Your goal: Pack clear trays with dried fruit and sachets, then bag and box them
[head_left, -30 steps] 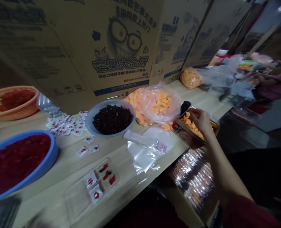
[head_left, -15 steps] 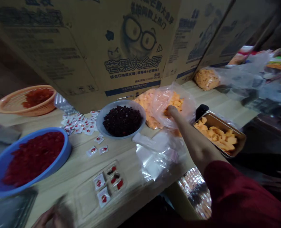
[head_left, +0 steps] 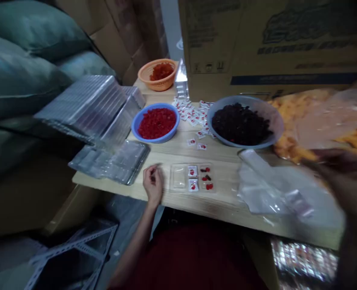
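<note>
My left hand (head_left: pixel 153 183) rests on the table with its fingers loosely curled, and I see nothing in them. Just right of it lies a clear plastic tray (head_left: pixel 178 178) with compartments. Two small white sachets (head_left: pixel 193 185) with red prints sit in its middle. Small red and dark pieces (head_left: pixel 206 178) fill the right-hand compartments, while the large left one is bare. My right hand (head_left: pixel 335 173), smeared by motion, is in front of the clear bag of orange pieces (head_left: pixel 302 102). An orange piece (head_left: pixel 308 155) shows at its fingertips.
Behind the tray stand a blue bowl of red pieces (head_left: pixel 157 123), scattered sachets (head_left: pixel 192 114) and a bowl of dark pieces (head_left: pixel 241 124). An orange basket (head_left: pixel 157 83) stands farther back. Stacked clear trays (head_left: pixel 88 108) rise at left; plastic bags (head_left: pixel 266 185) lie at right.
The view has swung left. My right hand has come out of the bag of orange pieces and moved towards the front. My left hand, formerly at the picture's lower edge, now shows fully beside the tray.
</note>
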Demonstrator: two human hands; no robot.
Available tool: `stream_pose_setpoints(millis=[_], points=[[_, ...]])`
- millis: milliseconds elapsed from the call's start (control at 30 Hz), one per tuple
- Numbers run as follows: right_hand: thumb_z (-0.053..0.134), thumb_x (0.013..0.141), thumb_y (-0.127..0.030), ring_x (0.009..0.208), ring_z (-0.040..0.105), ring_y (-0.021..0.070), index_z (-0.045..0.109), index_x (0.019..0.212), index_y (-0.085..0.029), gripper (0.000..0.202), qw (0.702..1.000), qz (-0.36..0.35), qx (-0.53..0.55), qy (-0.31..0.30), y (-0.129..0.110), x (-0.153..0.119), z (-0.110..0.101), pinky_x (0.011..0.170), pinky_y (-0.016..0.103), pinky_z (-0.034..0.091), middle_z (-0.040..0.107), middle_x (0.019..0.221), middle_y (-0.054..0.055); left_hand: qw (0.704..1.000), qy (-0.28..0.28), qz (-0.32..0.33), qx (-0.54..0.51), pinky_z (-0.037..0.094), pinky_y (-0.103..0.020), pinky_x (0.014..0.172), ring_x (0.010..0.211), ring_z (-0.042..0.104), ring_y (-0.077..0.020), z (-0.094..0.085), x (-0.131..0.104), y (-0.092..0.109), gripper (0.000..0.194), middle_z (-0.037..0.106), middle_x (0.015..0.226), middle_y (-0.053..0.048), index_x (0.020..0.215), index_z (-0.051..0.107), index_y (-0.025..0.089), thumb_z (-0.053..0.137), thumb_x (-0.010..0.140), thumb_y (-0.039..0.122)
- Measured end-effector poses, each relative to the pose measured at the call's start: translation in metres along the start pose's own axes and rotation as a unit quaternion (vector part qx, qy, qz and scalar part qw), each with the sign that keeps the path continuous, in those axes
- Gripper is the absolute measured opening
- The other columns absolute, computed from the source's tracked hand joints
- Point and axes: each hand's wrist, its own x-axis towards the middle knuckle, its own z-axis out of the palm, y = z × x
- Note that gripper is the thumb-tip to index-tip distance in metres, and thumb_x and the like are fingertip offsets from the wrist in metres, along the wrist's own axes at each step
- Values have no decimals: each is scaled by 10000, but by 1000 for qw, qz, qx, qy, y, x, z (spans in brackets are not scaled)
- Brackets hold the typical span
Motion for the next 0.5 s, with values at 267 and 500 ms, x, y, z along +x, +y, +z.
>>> stream_pose_setpoints(millis=[267,500], points=[[700,792,-214,741,654,197,691,834,-207,43,938,-35,120,-324,-85,-168,232,679,342,530,726,833,44,999,6,24,-25,488,-341,943,1002,633,-192,-27,-12,17,209,678,1020,-65,1021,664,195,517,959,330],[669,784,-95,961,622,256,695,902,-214,170,930,-121,-24,-347,-80,-142,263,865,408,429,717,958,59,999,-27,-20,-33,510,-348,932,1007,648,-197,-35,-10,17,228,693,1024,-68,1035,663,202,505,964,350]])
